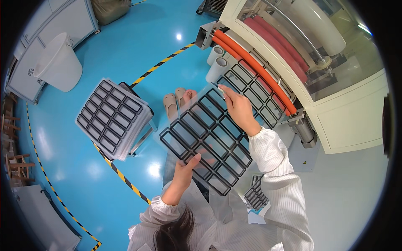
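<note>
Head view, looking down over a glossy blue floor point(125, 46): we hold one clear plastic sheet point(207, 138) between two hands, flat and slightly tilted, above our knees and just in front of a cream-coloured machine point(335, 113); the sheet carries rows of black rectangular frames, roughly four across, their outlines thin and their centres see-through; our left hand point(184, 171) pinches the near edge, thumb on top and fingers under, forearm rising from the lower edge in a white striped sleeve point(276, 167); our right hand point(239, 108) grips the far corner, fingers curled over the rim, wrist bent toward the machine; one stack of like sheets point(113, 117) lies on a small stand to our left, well apart from the held sheet, its top sheet showing four columns of the same black frames; a further strip of frames point(255, 90) lies on the machine's outfeed, passing under two long orange rollers point(255, 67) that run side by side; two white cylindrical rolls point(217, 62) stand upright on the floor beside the machine; two beige slippers point(176, 102) show beyond the sheet; one white plastic bin point(58, 62) stands far left; yellow-and-black striped tape point(121, 175) crosses the floor; a smaller framed piece point(256, 195) rests by our right side.
</note>
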`<state>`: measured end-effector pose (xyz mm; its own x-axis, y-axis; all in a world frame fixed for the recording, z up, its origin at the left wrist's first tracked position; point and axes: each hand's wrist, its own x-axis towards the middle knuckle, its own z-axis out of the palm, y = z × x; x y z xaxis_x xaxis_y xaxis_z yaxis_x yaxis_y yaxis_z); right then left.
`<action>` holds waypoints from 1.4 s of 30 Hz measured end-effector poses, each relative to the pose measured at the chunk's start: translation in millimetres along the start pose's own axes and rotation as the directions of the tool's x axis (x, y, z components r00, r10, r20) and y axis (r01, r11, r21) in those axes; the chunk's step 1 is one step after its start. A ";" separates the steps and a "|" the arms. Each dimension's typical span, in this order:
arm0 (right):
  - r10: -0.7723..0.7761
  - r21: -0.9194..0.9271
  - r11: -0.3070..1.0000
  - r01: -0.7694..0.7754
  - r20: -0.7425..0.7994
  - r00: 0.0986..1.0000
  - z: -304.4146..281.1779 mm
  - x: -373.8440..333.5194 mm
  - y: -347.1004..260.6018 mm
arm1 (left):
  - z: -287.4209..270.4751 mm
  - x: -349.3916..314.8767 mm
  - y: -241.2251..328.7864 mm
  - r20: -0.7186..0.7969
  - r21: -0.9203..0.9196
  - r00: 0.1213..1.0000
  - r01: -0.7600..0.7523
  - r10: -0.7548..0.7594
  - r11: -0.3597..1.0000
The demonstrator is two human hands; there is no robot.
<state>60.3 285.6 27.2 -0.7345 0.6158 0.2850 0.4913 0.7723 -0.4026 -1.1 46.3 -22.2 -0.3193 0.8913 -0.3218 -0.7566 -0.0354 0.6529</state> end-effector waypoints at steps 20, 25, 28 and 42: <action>-0.036 -0.344 0.926 0.157 0.334 0.942 -13.1 -44.1 -9.9 | -17.3 -33.4 5.5 -0.102 0.045 0.994 -0.024 0.029 0.999; 0.068 -0.430 0.892 0.136 0.426 0.902 -67.5 -119.2 -7.8 | -33.0 -39.7 -1.5 -0.035 0.025 0.998 -0.046 0.047 0.999; 0.206 -0.523 0.845 0.107 0.504 0.839 -107.2 -170.1 -3.5 | -36.9 -42.7 0.3 -0.033 0.061 0.997 -0.061 0.063 0.996; 0.190 0.180 0.911 -0.370 0.613 0.767 -166.2 -198.9 -12.1 | -25.7 -27.4 5.0 -0.053 0.038 0.989 -0.136 0.138 0.990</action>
<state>278.2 179.6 120.0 -0.7567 0.5238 -0.3912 0.6353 0.4479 -0.6291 -10.8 10.1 -27.7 -0.4504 0.8527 -0.2646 -0.6838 -0.1389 0.7164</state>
